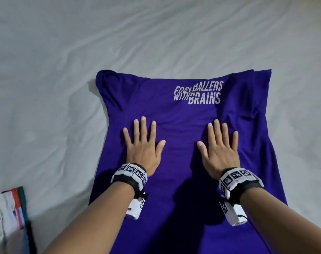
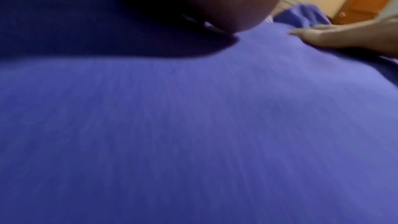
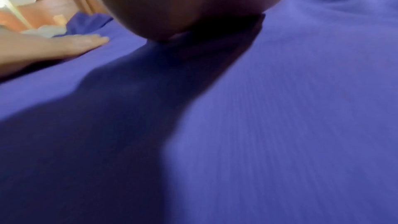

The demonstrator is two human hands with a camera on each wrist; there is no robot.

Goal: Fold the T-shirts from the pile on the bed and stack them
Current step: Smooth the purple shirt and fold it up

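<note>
Two bare forearms reach fwd from the near edge of the bed, each w/ a black wrist strap carrying white blocks printed w/ black square marker codes. The left hand (image 1: 144, 149) lies palm-down, fingers straight and spread wide, pressing flat on a purple T-shirt (image 1: 176, 114); it holds nothing. The right hand (image 1: 220, 149) lies the same way just beside it, fingers straight and a bit closer together, also flat on the cloth, holding nothing. Hands are apart, w/ a strip of purple cloth between the thumbs.

The shirt lies lengthwise, running from the near edge of the bed toward its middle, sides folded in so it forms a long panel. Wrinkles bunch beyond the right hand, on the shirt's right side. Past the fingertips, white print (image 1: 198, 93) on the shirt reads "FOOTBALLERS WITH BRAINS" in slanted caps.

At the near left corner sits a small stack of folded clothes (image 1: 9, 209), white w/ red and green edges. The bed sheet (image 1: 156, 30), white and creased, stretches away beyond the shirt.
</note>
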